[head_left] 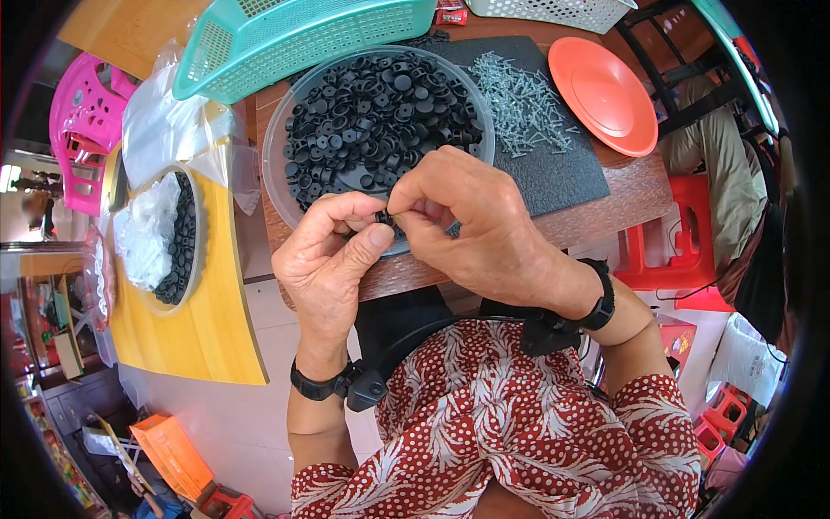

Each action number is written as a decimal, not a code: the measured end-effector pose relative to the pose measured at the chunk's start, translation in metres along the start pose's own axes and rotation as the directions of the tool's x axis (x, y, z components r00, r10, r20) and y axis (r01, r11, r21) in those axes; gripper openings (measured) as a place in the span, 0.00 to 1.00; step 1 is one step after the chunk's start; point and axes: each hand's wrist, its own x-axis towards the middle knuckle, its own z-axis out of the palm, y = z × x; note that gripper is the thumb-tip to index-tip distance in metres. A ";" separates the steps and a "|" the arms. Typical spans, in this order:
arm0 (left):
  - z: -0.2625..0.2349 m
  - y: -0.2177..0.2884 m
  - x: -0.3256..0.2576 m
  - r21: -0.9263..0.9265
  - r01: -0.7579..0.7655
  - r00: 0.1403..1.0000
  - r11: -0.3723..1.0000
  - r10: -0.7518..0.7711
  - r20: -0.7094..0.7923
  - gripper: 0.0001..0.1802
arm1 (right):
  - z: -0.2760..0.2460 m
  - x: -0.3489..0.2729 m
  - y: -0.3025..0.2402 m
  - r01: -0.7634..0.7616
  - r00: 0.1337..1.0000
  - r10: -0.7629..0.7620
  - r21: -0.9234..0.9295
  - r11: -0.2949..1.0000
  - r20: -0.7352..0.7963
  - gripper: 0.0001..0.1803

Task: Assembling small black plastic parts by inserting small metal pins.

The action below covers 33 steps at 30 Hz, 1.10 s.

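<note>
As the left hand (322,259) pinches a small black piece (385,217) between thumb and finger over the near edge of the brown table (635,197), the right hand (471,214) bunches its fingertips against it; whether they grip too, I can't tell. Just beyond, a clear round tub (268,149) is heaped with black plastic parts (380,112). Loose screws (521,99) lie on a dark mat (566,183) toward the right edge, beside an orange plate (603,97). A red packet (451,16) at the far edge bears pale print too small to read from here.
</note>
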 end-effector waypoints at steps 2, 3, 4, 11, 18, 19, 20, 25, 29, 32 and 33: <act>-0.001 0.000 -0.001 0.012 0.000 1.000 1.000 0.000 0.000 0.11 | 0.001 0.000 0.001 0.012 1.000 -0.012 0.017 1.000 -0.017 0.07; -0.001 0.000 -0.002 0.025 0.005 1.000 1.000 -0.005 0.001 0.11 | 0.002 -0.001 0.000 0.018 1.000 -0.017 0.015 1.000 -0.016 0.07; -0.002 -0.001 -0.003 0.023 0.000 1.000 1.000 0.000 0.000 0.11 | 0.002 -0.002 -0.001 -0.008 1.000 0.008 0.037 0.999 -0.017 0.07; -0.005 0.003 0.000 0.032 0.004 0.997 0.999 -0.001 -0.080 0.11 | -0.006 0.004 0.003 -0.211 0.977 0.197 0.217 0.953 0.086 0.08; -0.016 -0.003 0.005 0.009 -0.059 0.979 0.998 0.059 -0.194 0.11 | -0.026 0.022 0.027 -0.095 0.994 0.101 -0.113 0.989 0.052 0.08; -0.016 -0.004 0.005 0.009 -0.048 0.981 0.999 0.049 -0.190 0.11 | -0.024 0.021 0.032 -0.015 0.994 0.034 -0.180 0.984 0.101 0.08; -0.016 -0.005 0.005 0.006 -0.046 0.981 0.999 0.046 -0.191 0.11 | -0.022 0.021 0.036 -0.018 0.994 0.037 -0.182 0.983 0.102 0.08; -0.019 -0.005 0.005 -0.008 -0.069 0.975 0.998 0.066 -0.212 0.10 | -0.018 0.026 0.041 0.244 0.950 -0.145 -0.367 0.897 0.278 0.08; -0.020 -0.004 0.002 -0.037 -0.045 0.978 0.998 0.036 -0.206 0.10 | -0.024 0.029 0.038 0.237 0.933 -0.126 -0.315 0.919 0.337 0.05; -0.019 -0.005 0.004 -0.040 -0.051 0.982 0.998 0.043 -0.183 0.10 | -0.026 0.026 0.035 0.214 0.910 -0.060 -0.340 0.916 0.411 0.06; -0.019 -0.006 0.004 -0.041 -0.052 0.982 0.998 0.043 -0.182 0.10 | -0.024 0.024 0.036 0.234 0.894 -0.046 -0.378 0.896 0.445 0.08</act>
